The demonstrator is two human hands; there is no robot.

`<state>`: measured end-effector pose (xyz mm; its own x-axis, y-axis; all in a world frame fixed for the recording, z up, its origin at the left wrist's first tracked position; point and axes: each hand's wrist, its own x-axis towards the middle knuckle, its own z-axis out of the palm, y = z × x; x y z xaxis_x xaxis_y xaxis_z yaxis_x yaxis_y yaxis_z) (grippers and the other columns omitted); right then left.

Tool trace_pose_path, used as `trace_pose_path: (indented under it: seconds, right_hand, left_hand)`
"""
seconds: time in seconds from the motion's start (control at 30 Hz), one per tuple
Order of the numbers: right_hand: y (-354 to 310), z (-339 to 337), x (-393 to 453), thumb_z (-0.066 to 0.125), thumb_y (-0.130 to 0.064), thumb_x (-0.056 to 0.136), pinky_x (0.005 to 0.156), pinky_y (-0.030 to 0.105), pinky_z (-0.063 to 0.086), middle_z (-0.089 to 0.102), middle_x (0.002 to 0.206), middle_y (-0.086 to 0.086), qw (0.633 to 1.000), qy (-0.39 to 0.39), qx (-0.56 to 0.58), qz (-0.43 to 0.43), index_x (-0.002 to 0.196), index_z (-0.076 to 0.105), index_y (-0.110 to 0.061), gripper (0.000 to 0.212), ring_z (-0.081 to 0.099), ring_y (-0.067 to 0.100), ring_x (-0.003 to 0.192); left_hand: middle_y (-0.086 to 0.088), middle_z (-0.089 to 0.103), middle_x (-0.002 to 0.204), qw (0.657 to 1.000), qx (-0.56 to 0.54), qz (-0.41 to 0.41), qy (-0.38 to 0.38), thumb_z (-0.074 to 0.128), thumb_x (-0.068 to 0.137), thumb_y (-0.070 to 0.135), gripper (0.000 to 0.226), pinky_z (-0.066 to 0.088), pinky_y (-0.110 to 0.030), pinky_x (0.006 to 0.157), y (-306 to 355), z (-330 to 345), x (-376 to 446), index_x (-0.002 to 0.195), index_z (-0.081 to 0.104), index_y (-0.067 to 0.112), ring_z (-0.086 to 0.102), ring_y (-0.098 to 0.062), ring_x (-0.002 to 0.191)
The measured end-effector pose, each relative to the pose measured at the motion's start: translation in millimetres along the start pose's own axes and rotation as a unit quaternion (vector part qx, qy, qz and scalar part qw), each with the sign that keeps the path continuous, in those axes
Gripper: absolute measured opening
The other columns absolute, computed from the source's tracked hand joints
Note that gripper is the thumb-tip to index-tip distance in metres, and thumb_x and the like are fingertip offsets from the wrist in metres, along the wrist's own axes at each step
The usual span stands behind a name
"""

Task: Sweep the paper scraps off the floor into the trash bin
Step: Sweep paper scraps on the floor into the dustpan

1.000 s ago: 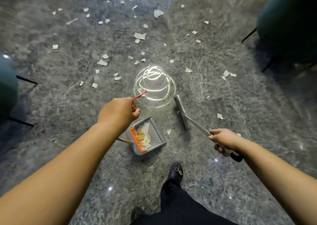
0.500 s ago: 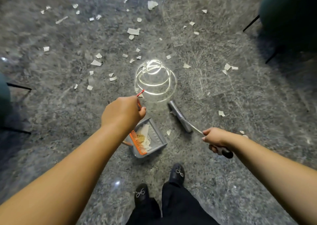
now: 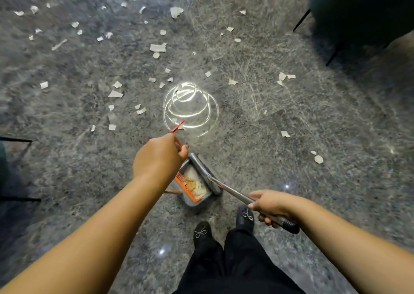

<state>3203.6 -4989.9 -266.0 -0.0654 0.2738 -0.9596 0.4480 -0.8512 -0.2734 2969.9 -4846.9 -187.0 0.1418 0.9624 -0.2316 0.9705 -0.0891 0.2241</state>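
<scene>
A grey dustpan [image 3: 190,200] with an orange comb edge stands on the speckled grey floor in front of my feet, with paper scraps inside it. My left hand [image 3: 158,157] grips the dustpan's red handle [image 3: 177,127]. My right hand [image 3: 272,205] holds the metal pole of a grey broom, whose head [image 3: 205,172] lies against the dustpan's open mouth. Several white paper scraps [image 3: 158,47] are scattered over the floor farther ahead and to the left. No trash bin is in view.
A dark green chair [image 3: 363,9] on thin black legs stands at the upper right. Black furniture legs [image 3: 15,140] show at the left edge. A bright ring-shaped light reflection [image 3: 190,107] lies on the floor just ahead of the dustpan. My two black shoes [image 3: 201,233] stand below it.
The broom head has swept left and toward me, from the open floor to the dustpan's mouth. The small scrap beside the pan is gone from view. My feet have stepped forward.
</scene>
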Motion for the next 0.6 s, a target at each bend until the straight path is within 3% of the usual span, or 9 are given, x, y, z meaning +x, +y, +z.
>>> trace_pose_path:
  seconds: [0.17,0.27,0.33,0.4,0.47,0.53,0.6]
  right_hand:
    - [-1,20,-1,0.038,-0.008,0.100,0.039,0.018,0.041,0.056,0.081,0.008,0.995,0.015,0.048,0.087,0.136,0.042,-0.026,0.040,0.054,0.012,0.049]
    - [-5,33,-7,0.033,-0.002,0.095,0.045,0.025,0.036,0.047,0.065,0.008,0.996,0.022,-0.041,0.075,0.130,0.050,-0.003,0.039,0.043,0.016,0.048]
    - [-9,42,-17,0.042,-0.012,0.098,0.045,0.023,0.036,0.046,0.064,0.004,0.992,0.045,-0.109,0.046,0.118,0.053,-0.002,0.025,0.043,0.016,0.049]
    - [-6,47,-24,0.050,-0.028,0.099,0.044,0.021,0.036,0.046,0.067,0.001,0.988,0.068,-0.136,0.028,0.114,0.051,-0.012,0.022,0.046,0.013,0.048]
    - [1,48,-30,0.052,-0.032,0.098,0.041,0.019,0.036,0.045,0.068,0.000,0.989,0.085,-0.120,0.023,0.114,0.050,-0.014,0.024,0.047,0.010,0.044]
    - [13,44,-34,0.049,-0.029,0.099,0.033,0.016,0.035,0.046,0.064,0.001,0.991,0.103,-0.081,0.017,0.100,0.050,-0.013,0.017,0.045,0.012,0.045]
    - [24,35,-39,0.046,-0.025,0.101,0.030,0.017,0.034,0.046,0.061,0.003,0.991,0.128,-0.024,0.014,0.093,0.052,-0.011,0.017,0.044,0.012,0.041]
  left_hand:
    - [0.001,0.059,0.078,1.000,-0.011,0.012,-0.005,0.055,0.089,0.046,0.024,0.039,-0.030,0.059,-2,-2,1,0.085,0.062,0.023,0.053,-0.023,0.071]
    - [0.003,0.056,0.073,1.000,-0.019,0.012,-0.005,0.056,0.090,0.045,0.025,0.038,-0.030,0.058,-5,-1,-2,0.086,0.062,0.022,0.054,-0.023,0.070]
    - [0.006,0.054,0.073,0.999,-0.041,0.005,-0.006,0.057,0.089,0.046,0.023,0.035,-0.029,0.057,-10,-2,-2,0.087,0.063,0.025,0.050,-0.020,0.070]
    - [0.009,0.054,0.074,0.998,-0.056,0.003,-0.008,0.059,0.088,0.048,0.020,0.032,-0.027,0.053,-17,-4,1,0.087,0.063,0.029,0.050,-0.017,0.070]
    - [0.014,0.052,0.069,0.998,-0.057,0.013,-0.007,0.061,0.086,0.050,0.018,0.029,-0.023,0.049,-22,-7,3,0.083,0.062,0.032,0.049,-0.011,0.063]
    - [0.017,0.051,0.066,0.998,-0.055,0.039,-0.008,0.063,0.085,0.050,0.018,0.029,-0.021,0.048,-21,-10,6,0.080,0.062,0.033,0.046,-0.004,0.059]
    - [0.016,0.054,0.067,0.996,-0.051,0.069,-0.013,0.063,0.085,0.050,0.018,0.031,-0.022,0.048,-12,-13,12,0.081,0.064,0.032,0.049,-0.007,0.061]
